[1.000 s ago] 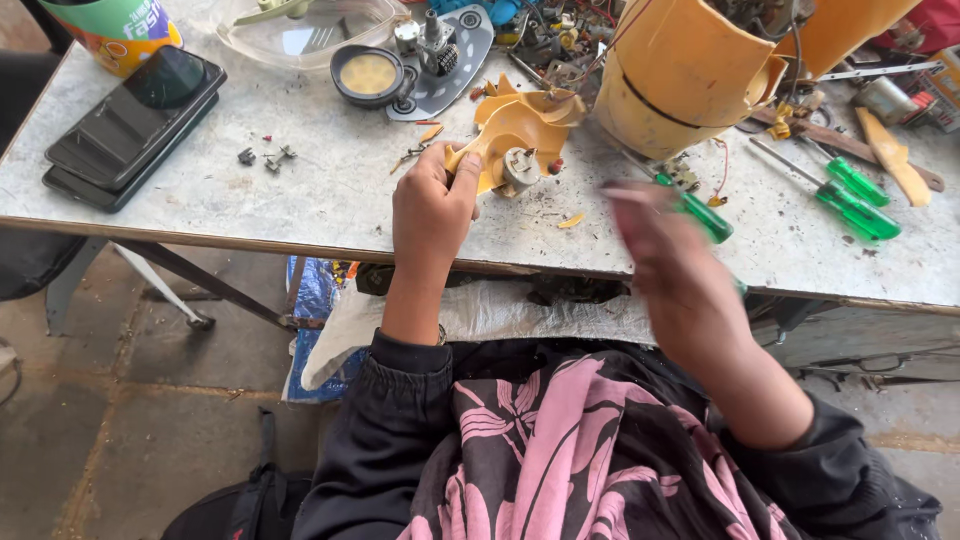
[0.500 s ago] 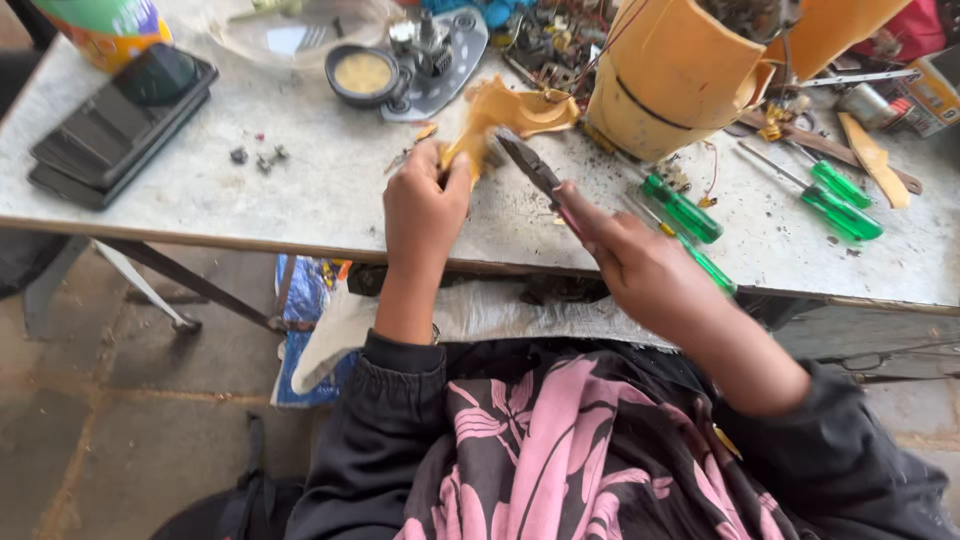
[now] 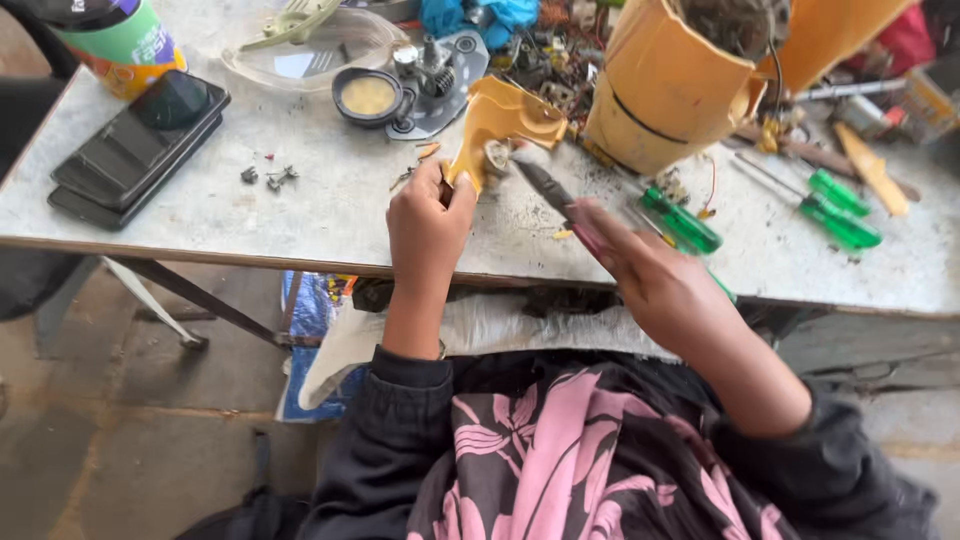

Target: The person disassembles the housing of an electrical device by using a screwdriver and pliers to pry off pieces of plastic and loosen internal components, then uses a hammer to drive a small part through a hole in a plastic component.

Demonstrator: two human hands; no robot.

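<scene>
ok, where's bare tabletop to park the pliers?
Bare table between the loose screws and the left hand, along the near edge. Another patch right of the green screwdrivers. Crowded: back edge around the yellow housing and round dish.

- desk (image 3: 330, 215): pale, stained top, daylight on it
- floor (image 3: 120, 440) below desk: grey-brown concrete slabs
- dark metal leg (image 3: 190, 295) slants under desk's left part

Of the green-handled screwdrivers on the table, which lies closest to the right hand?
The green-handled screwdriver just beyond the right hand, beside the big yellow housing. The other two lie farther right.
</scene>
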